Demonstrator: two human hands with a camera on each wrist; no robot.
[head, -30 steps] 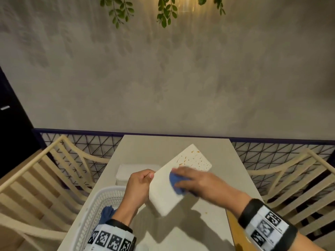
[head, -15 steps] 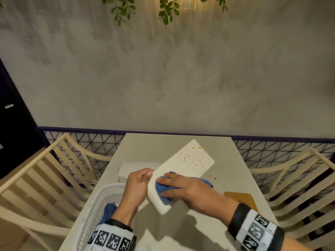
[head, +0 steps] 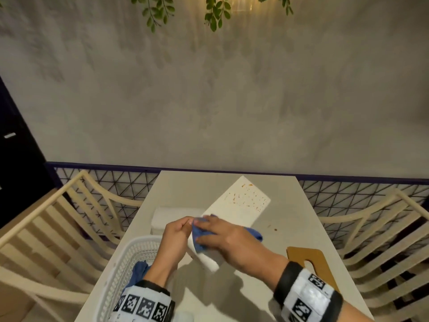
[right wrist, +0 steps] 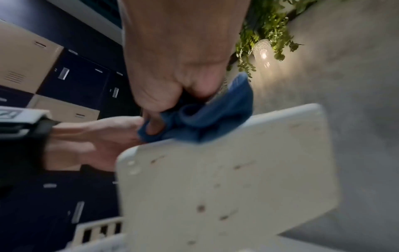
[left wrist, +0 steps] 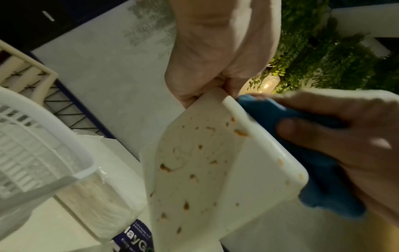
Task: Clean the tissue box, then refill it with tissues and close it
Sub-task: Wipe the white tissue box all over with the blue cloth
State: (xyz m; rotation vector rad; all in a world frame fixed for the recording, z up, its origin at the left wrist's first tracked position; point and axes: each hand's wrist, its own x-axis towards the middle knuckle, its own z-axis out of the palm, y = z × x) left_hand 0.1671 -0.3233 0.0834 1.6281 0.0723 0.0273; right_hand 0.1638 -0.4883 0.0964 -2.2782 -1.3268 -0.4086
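Observation:
The white tissue box (head: 241,205) is tilted over the table, its far face spotted with orange stains. Orange spots also mark the tissue box (left wrist: 194,170) side seen from the left wrist, and the tissue box (right wrist: 226,179) in the right wrist view. My left hand (head: 178,231) grips the box's near left edge. My right hand (head: 222,235) presses a crumpled blue cloth (head: 199,238) against the box's near end, fingers curled on the cloth (right wrist: 194,122). A wrapped pack of tissues (head: 171,214) lies behind my left hand.
A white slatted basket (head: 125,270) with another blue cloth (head: 139,273) sits at the table's near left. A brown board (head: 308,256) with a cut-out lies at the near right. Cream slatted chairs (head: 46,240) flank the table. A few orange crumbs (head: 275,228) lie right of the box.
My right hand has wiped the cloth down the box toward its near end and left edge. The box's far stained face is more exposed. My left hand keeps its grip.

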